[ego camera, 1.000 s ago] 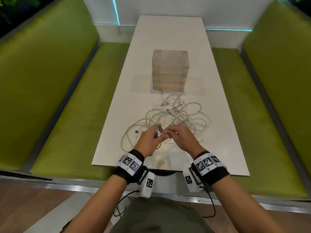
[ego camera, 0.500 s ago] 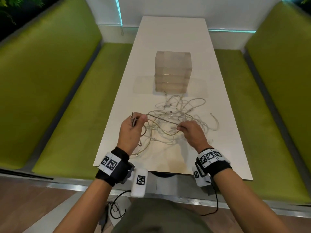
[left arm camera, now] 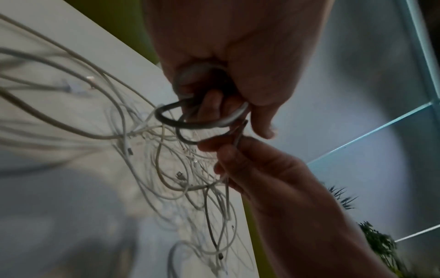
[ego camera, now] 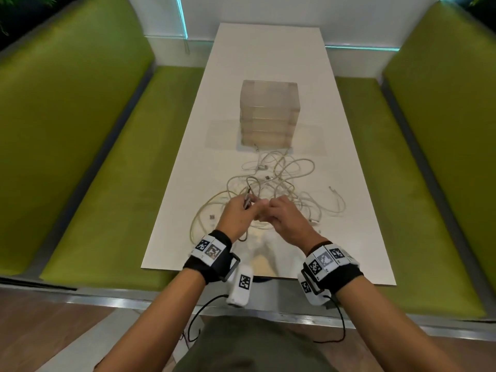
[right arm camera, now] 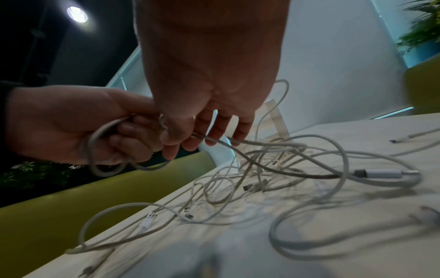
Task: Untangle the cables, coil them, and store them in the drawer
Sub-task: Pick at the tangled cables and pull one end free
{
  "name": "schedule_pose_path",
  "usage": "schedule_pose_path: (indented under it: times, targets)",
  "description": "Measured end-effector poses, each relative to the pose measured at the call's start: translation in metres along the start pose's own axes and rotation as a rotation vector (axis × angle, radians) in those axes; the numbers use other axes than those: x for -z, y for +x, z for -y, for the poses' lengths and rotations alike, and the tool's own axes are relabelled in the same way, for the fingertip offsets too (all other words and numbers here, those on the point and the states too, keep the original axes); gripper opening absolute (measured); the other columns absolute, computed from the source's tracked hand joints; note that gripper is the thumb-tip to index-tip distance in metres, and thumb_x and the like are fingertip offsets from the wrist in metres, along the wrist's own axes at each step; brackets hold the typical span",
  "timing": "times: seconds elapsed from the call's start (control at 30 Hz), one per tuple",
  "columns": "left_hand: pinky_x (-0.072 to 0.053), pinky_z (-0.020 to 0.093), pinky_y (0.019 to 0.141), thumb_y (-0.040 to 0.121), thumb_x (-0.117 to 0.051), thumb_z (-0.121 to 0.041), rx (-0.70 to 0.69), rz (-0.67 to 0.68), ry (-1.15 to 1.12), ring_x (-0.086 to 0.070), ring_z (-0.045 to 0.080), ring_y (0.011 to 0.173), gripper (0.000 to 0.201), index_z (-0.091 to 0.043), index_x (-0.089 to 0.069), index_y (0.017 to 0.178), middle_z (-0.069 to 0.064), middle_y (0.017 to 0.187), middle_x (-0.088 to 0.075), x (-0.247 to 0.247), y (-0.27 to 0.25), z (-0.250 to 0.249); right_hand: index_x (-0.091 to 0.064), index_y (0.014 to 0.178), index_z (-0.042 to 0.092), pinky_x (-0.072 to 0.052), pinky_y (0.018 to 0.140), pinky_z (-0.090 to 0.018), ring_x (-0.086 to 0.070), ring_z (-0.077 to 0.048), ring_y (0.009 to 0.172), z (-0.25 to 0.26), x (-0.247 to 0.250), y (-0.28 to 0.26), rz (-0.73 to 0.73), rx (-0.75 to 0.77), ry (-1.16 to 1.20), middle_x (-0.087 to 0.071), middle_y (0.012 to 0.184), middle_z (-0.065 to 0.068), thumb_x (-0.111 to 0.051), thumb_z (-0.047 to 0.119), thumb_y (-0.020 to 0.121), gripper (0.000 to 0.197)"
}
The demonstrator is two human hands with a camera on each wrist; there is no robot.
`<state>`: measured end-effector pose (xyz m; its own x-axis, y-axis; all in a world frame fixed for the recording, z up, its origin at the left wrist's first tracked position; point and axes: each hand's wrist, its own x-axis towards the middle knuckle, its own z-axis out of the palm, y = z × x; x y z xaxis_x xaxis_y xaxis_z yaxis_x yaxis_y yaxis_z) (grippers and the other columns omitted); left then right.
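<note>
A tangle of white cables (ego camera: 279, 183) lies on the white table (ego camera: 268, 63) in front of a clear drawer unit (ego camera: 269, 112). My left hand (ego camera: 239, 213) grips a small coil of grey cable (left arm camera: 202, 120), its loops wound round the fingers. My right hand (ego camera: 284, 216) is right beside it, thumb and forefinger pinching the same cable (right arm camera: 214, 140) where it leads off into the tangle (right arm camera: 273, 165). Both hands hover just above the near part of the table.
Green benches (ego camera: 80, 157) run along both sides of the table. Loose plugs and cable ends (ego camera: 335, 190) lie to the right of the tangle, and a small plug (ego camera: 212, 217) lies left of my left hand. A white wall stands behind the table.
Half a second ago my hands were apart with a stretch of cable between them. Now they are together again, and another loop sits in my left hand.
</note>
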<state>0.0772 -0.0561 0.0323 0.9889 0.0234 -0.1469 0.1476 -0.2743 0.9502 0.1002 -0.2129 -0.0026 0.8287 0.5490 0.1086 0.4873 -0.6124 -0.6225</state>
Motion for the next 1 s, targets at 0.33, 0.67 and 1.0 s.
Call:
schedule_pose_path:
  times: [0.33, 0.67, 1.0]
  targets:
    - [-0.034, 0.029, 0.057, 0.096, -0.053, -0.030, -0.071, -0.246, -0.132, -0.040, 0.008, 0.053, 0.024, -0.018, -0.056, 0.075, -0.017, 0.048, -0.049, 0.036, -0.002, -0.024, -0.072, 0.092, 0.009, -0.043, 0.077, -0.030, -0.062, -0.024, 0.092, -0.028, 0.009, 0.001, 0.031, -0.383, 0.104, -0.071, 0.095, -0.008, -0.055, 0.016, 0.093, 0.018]
    - [-0.034, 0.024, 0.049, 0.098, -0.050, -0.024, -0.080, -0.460, -0.231, -0.036, 0.009, 0.047, 0.024, -0.016, -0.055, 0.076, -0.004, 0.055, -0.040, 0.079, -0.016, -0.017, -0.072, 0.092, 0.025, -0.048, 0.080, -0.046, -0.064, -0.022, 0.084, -0.034, 0.011, 0.005, -0.071, -0.262, -0.022, -0.073, 0.085, 0.005, -0.054, 0.034, 0.088, 0.020]
    - [-0.036, 0.031, 0.059, 0.085, -0.056, -0.056, 0.007, -0.003, 0.004, -0.043, 0.009, 0.055, 0.048, -0.008, -0.059, 0.083, -0.012, 0.057, -0.048, 0.012, -0.021, 0.000, -0.071, 0.103, 0.027, -0.026, 0.086, -0.034, -0.046, -0.016, 0.089, 0.022, 0.021, 0.000, -0.096, -0.071, -0.145, -0.051, 0.079, 0.016, -0.048, 0.040, 0.092, 0.029]
